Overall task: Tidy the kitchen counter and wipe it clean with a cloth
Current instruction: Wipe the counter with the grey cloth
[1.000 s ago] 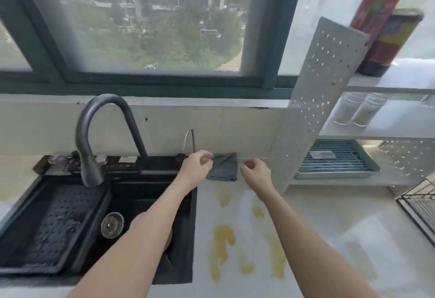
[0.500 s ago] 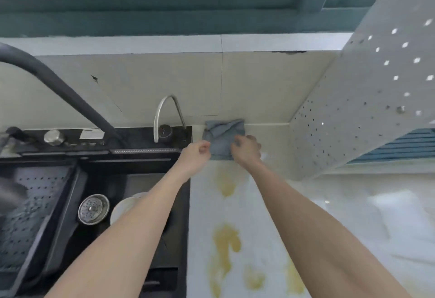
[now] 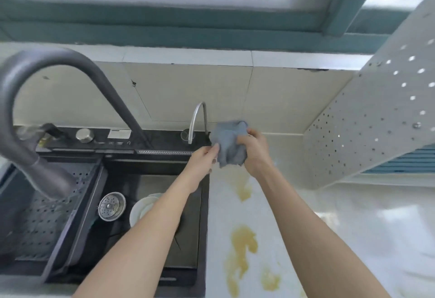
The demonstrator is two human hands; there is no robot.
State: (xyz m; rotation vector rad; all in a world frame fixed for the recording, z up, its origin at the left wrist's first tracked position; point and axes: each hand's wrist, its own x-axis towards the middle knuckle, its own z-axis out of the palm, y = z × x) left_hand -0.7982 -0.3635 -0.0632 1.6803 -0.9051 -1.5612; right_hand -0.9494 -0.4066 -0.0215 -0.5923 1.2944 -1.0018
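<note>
While you've got both arms stretched out past the sink (image 3: 202, 203), the cloth (image 3: 229, 143) is up off the counter (image 3: 353, 227), bunched between your two hands just right of the sink's back corner. Your right hand (image 3: 255, 154) has its fingers curled round the cloth's right side, gripping a good wad of it. Your left hand (image 3: 203, 160) is pinching the cloth's left edge, right over the sink's rim. The yellow stains (image 3: 242, 243) run in a line on the counter just right of the sink, one patch straight under the cloth and bigger ones nearer to you. Down in the sink there's a white plate (image 3: 141, 208) partly under your left forearm, with the metal strainer (image 3: 111, 206) beside it. The small silver tap (image 3: 197, 119) stands on the sink's back ledge, just left of the cloth, and the big dark tap (image 3: 58, 67) arches over the sink's left half.
</note>
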